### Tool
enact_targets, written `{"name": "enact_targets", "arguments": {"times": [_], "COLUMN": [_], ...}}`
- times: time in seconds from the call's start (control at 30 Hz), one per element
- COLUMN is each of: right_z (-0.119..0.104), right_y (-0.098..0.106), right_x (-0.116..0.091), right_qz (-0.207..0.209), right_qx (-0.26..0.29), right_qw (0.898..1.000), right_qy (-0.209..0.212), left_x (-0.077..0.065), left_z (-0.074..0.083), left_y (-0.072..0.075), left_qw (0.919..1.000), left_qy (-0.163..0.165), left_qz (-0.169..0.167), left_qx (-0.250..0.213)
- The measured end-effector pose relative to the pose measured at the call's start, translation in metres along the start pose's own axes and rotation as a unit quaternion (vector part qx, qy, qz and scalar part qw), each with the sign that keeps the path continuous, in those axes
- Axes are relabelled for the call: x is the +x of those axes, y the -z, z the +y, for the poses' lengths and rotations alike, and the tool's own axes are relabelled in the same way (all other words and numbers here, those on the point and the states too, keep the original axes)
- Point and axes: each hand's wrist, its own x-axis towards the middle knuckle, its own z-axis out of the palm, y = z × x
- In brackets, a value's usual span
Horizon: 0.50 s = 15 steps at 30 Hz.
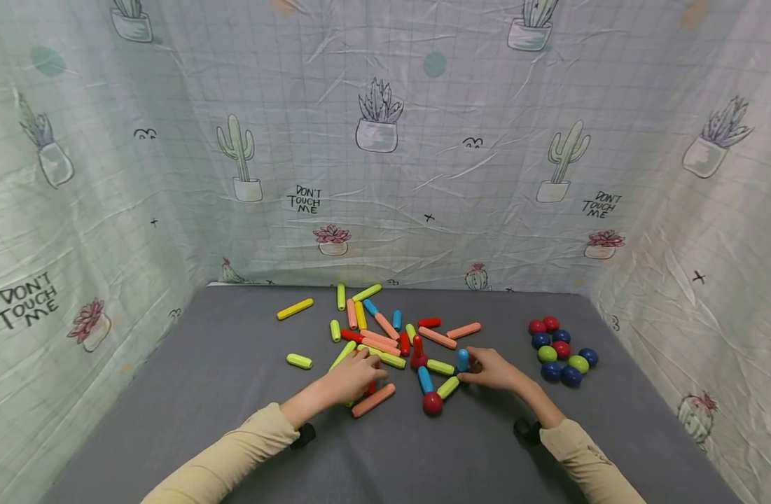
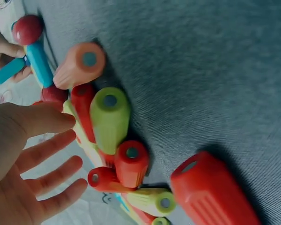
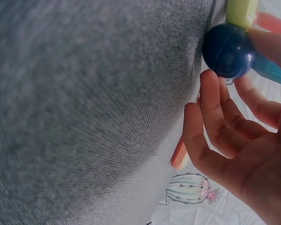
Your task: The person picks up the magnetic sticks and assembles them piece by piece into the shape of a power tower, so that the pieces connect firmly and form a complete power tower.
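My right hand [image 1: 495, 369] pinches a dark blue ball [image 3: 228, 50] between thumb and fingers at a corner of a small triangular frame. From that ball a light blue stick [image 1: 463, 359] stands up. Two yellow-green sticks [image 1: 440, 367] [image 1: 448, 388] lead from that corner to a rear red ball [image 1: 419, 360] and a front red ball [image 1: 432, 403]; a blue stick [image 1: 426, 380] joins the red balls. An upright red stick [image 1: 418, 343] tops the rear one. My left hand [image 1: 349, 378] hovers with loosely spread fingers over a pile of sticks, its fingers holding nothing.
Loose yellow, green, salmon, red and blue sticks [image 1: 437, 338] lie scattered across the table's middle and back. At the right, red, dark blue and green balls [image 1: 561, 350] sit in a cluster. A cactus-print curtain [image 1: 385, 210] surrounds the grey table [image 1: 190, 399].
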Motion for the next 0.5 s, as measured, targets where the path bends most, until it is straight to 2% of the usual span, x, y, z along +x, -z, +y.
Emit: {"name": "enact_targets", "arguments": {"times": [0.17,0.27,0.33,0.43,0.5], "right_z": [0.001,0.003,0.004,0.006,0.007], "right_y": [-0.001,-0.001,-0.001,-0.001,0.000], "right_x": [0.000,-0.001,-0.001,-0.002,-0.003], "right_qz": [0.010,0.008,0.004,0.001,-0.001], "right_qx": [0.006,0.012,0.017,0.024,0.027], "right_qw": [1.000,1.000,1.000,1.000,1.000], "right_qy": [-0.010,-0.010,-0.008,-0.002,0.000], "left_x": [-0.001,0.000,0.002,0.006,0.011], "left_z": [0.002,0.002,0.002,0.004,0.006], "left_y": [-0.004,-0.004,-0.003,0.001,0.005], "left_qw": [0.9989,0.9988,0.9993,0.9992,0.9937], "left_qy": [-0.001,0.005,0.010,0.026,0.039], "left_qz": [-0.024,-0.031,-0.020,0.026,0.059], "left_qx": [0.042,0.036,0.029,-0.017,-0.087]}}
